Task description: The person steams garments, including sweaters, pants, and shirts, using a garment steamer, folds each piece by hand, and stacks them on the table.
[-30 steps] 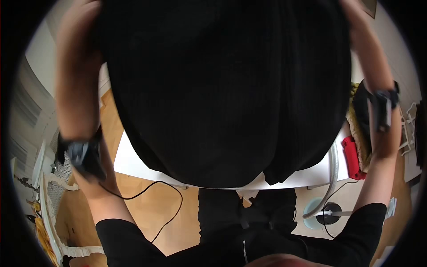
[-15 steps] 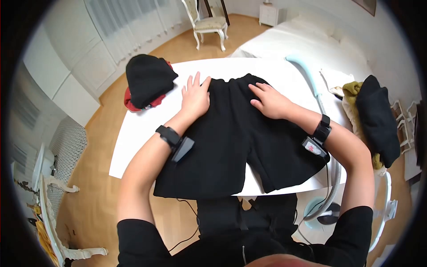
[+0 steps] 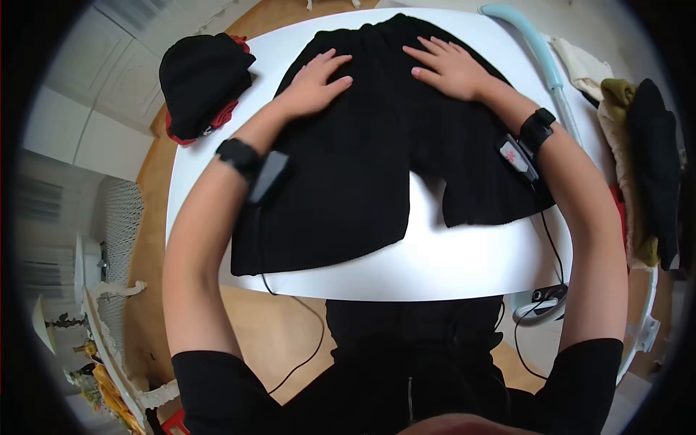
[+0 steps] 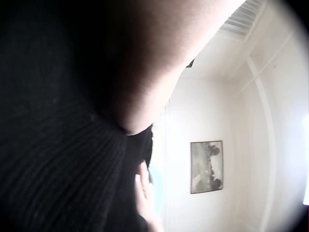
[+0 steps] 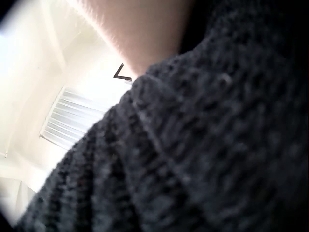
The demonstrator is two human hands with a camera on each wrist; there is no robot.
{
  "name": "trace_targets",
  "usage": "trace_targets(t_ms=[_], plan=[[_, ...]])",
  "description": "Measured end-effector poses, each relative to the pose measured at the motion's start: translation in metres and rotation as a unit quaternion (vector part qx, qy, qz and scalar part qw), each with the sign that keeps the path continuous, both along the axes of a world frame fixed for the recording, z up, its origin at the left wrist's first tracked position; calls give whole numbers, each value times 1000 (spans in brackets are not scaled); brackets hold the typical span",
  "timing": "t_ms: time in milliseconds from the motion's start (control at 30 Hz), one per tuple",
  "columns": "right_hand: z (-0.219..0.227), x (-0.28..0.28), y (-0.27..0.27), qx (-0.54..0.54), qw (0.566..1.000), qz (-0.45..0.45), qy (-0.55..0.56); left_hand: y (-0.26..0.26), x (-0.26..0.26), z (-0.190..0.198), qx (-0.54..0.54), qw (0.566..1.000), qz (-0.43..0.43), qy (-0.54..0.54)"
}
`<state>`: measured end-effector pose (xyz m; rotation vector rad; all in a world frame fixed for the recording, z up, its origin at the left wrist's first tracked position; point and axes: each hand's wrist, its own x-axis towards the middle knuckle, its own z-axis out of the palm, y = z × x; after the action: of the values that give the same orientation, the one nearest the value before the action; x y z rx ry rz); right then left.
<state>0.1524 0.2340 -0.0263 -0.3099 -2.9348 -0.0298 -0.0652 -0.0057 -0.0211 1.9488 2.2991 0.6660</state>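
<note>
Black shorts (image 3: 348, 159) lie spread on the white table (image 3: 362, 279), waistband at the far side and two legs toward the body. My left hand (image 3: 315, 83) rests flat on their upper left part, fingers spread. On the upper right part rests my right hand (image 3: 453, 70), fingers also spread. In the left wrist view, dark ribbed cloth (image 4: 53, 145) fills the left side, with the right hand (image 4: 144, 193) lying on it. Close knitted dark fabric (image 5: 159, 159) covers much of the right wrist view.
A folded black and red clothing pile (image 3: 199, 83) sits at the table's far left corner. A pale blue hose handle (image 3: 533, 40) lies along the right side. More clothes (image 3: 649, 167) hang or lie at the far right. A cable (image 3: 319, 341) runs below the table edge.
The shorts, held up before the camera a second ago, now lie on the table. Since half a second ago they sit wider, and both hands have stayed on the upper part while the view tilted down.
</note>
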Motion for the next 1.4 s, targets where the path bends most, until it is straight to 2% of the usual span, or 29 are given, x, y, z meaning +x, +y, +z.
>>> trace_targets(t_ms=[33, 67, 100, 133, 233, 300, 333, 367, 400, 467, 500, 533, 567, 667, 800, 867, 933, 967, 1000, 1067, 1100, 1133, 1200, 1233, 1267, 1333, 1367, 1400], plan=[[-2, -1, 6, 5, 1000, 5, 9, -16, 6, 13, 29, 997, -44, -63], [-5, -3, 8, 8, 1000, 9, 19, -40, 21, 33, 10, 996, -21, -89], [-7, -4, 8, 19, 999, 6, 33, -63, 32, 48, -12, 993, 20, -117], [-11, -6, 9, 20, 999, 6, 50, -86, 39, 54, -1, 979, 73, -188], [-7, -4, 3, 10, 1000, -2, 28, -160, 56, 65, -23, 930, 284, -233], [-5, -5, 3, 3, 999, -10, 39, -213, 66, 59, -119, 887, 304, -327], [-5, -5, 2, 0, 999, -12, 42, -229, 78, 61, -169, 877, 309, -327], [-3, -5, 1, -13, 999, -18, 37, -239, 91, 67, -221, 891, 301, -257], [0, -6, 0, -23, 999, -22, 32, -253, 101, 58, -145, 917, 262, -265], [0, -5, 0, -29, 999, -23, 35, -262, 120, 70, -202, 875, 251, -361], [0, -5, 0, -32, 999, -24, 33, -262, 128, 72, -200, 876, 251, -360], [0, -5, 1, -33, 999, -24, 32, -257, 139, 72, -153, 941, 190, -233], [1, -5, 1, -34, 999, -27, 26, -251, 148, 73, -103, 982, 123, -99], [1, -3, 1, -45, 998, -29, 26, -232, 164, 83, -154, 980, 121, -47], [1, -3, 1, -44, 998, -28, 25, -224, 154, 66, -116, 979, 164, 43], [5, 0, 0, -46, 998, -31, 20, -224, 150, 69, -65, 977, 160, -124], [3, 1, 2, -57, 998, -29, 28, -255, 127, 68, -92, 945, 149, -276], [2, 0, 4, -51, 998, -25, 33, -254, 129, 67, 68, 911, 123, -388], [1, -1, 6, -51, 998, -26, 33, -262, 131, 83, 130, 839, 130, -512], [2, -2, 4, -46, 998, -33, 26, -258, 151, 115, 158, 757, 210, -598], [2, -3, 3, -48, 998, -31, 26, -268, 144, 115, 120, 737, 208, -631], [3, -3, 2, -49, 998, -32, 26, -272, 139, 112, 119, 738, 209, -630], [3, 0, 2, -51, 998, -38, 29, -275, 130, 101, -66, 808, 186, -556], [2, 0, 1, -59, 997, -37, 34, -276, 128, 95, -95, 803, 200, -553], [3, 0, 1, -65, 997, -33, 37, -278, 118, 98, -213, 791, 247, -517], [3, -1, 1, -59, 997, -31, 38, -274, 118, 96, -169, 845, 311, -400], [2, -1, 1, -55, 997, -31, 41, -267, 116, 89, -135, 921, 294, -218], [2, -1, 1, -48, 997, -30, 44, -258, 114, 87, -108, 942, 266, -172]])
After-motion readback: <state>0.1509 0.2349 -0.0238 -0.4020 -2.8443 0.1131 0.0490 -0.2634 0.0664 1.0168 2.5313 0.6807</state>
